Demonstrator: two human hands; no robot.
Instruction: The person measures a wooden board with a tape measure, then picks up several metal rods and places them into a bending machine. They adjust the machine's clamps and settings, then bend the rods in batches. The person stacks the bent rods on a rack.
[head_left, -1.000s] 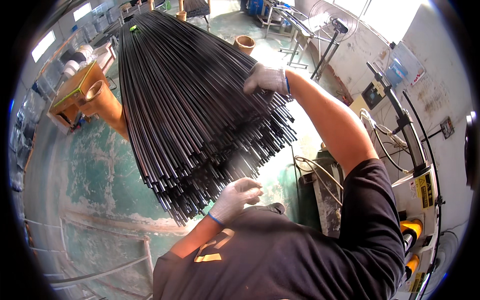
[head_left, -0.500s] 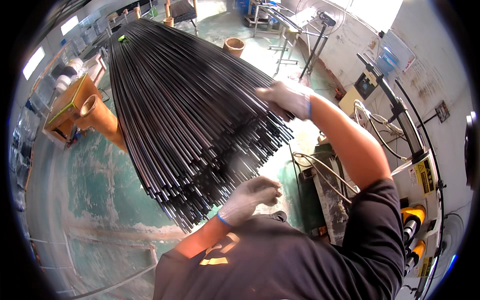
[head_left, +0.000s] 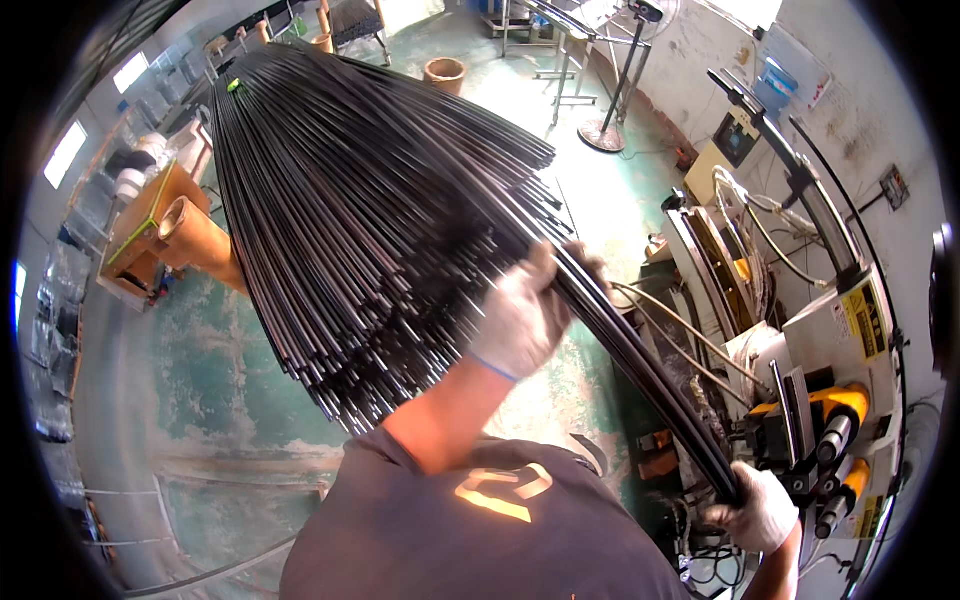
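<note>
A large pile of long, thin black tubes (head_left: 330, 200) fans out in front of me, its uneven near ends pointing my way. Several tubes, drawn together as a bunch (head_left: 650, 385), slant from the pile down to the lower right. My right hand (head_left: 762, 508), in a whitish knit glove, is closed around the near end of this bunch. Farther up, my gloved left hand (head_left: 522, 315) wraps around the same tubes beside the pile's ends; its fingers are partly blurred and hidden. A small green thing (head_left: 235, 86) lies on the far part of the pile.
At the right stands a machine (head_left: 865, 330) with yellow-and-black cylinders (head_left: 840, 420), cables and a metal rail. An orange-brown tube stub (head_left: 195, 240) and a wooden box (head_left: 150, 215) flank the pile's left side. A brown bucket (head_left: 444, 74) and a fan stand (head_left: 605, 130) are beyond.
My right hand has moved from the pile's right edge to the lower right, pulling a bunch of tubes along. My left hand has risen and closed on the same tubes.
</note>
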